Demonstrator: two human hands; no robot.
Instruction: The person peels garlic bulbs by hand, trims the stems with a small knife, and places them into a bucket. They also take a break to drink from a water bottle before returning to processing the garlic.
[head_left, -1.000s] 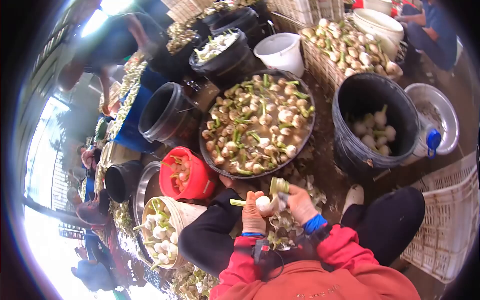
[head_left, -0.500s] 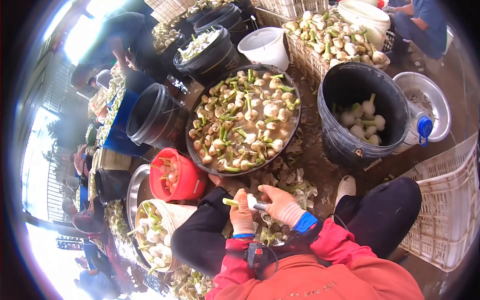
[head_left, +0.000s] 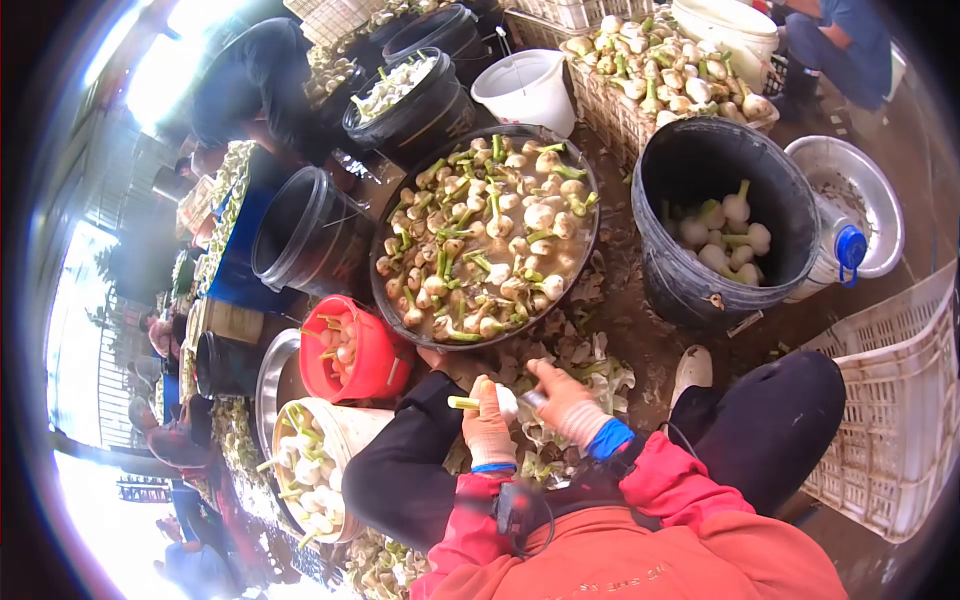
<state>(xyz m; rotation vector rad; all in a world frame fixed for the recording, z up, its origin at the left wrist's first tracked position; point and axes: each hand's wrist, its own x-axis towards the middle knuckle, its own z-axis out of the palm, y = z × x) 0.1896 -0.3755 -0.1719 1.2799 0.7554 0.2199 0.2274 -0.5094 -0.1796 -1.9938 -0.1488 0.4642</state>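
My left hand [head_left: 487, 418], in a pale orange glove, is closed round a garlic bulb [head_left: 508, 402]. The bulb's white head points right, and its cut green stem sticks out on the left. My right hand [head_left: 566, 402], gloved alike, grips a knife [head_left: 536, 399] with a short metal blade, mostly hidden by the fingers. A small gap parts the blade from the bulb. Peeled leaves [head_left: 590, 375] lie on the ground beneath and beyond my hands. Just ahead stands a wide black tub [head_left: 455, 345] of muddy water, full of unpeeled garlic.
A black bucket [head_left: 660, 245] at right holds several white bulbs. Left are a red bucket [head_left: 390, 365] with bulbs and a cream bucket [head_left: 362, 432] of cleaned garlic. A plastic crate [head_left: 870, 430] stands right of my knee. Other people work at upper left and upper right.
The knife has moved slightly right, away from the bulb, with my right hand. My left hand keeps its hold on the garlic. At upper left, a person has shifted.
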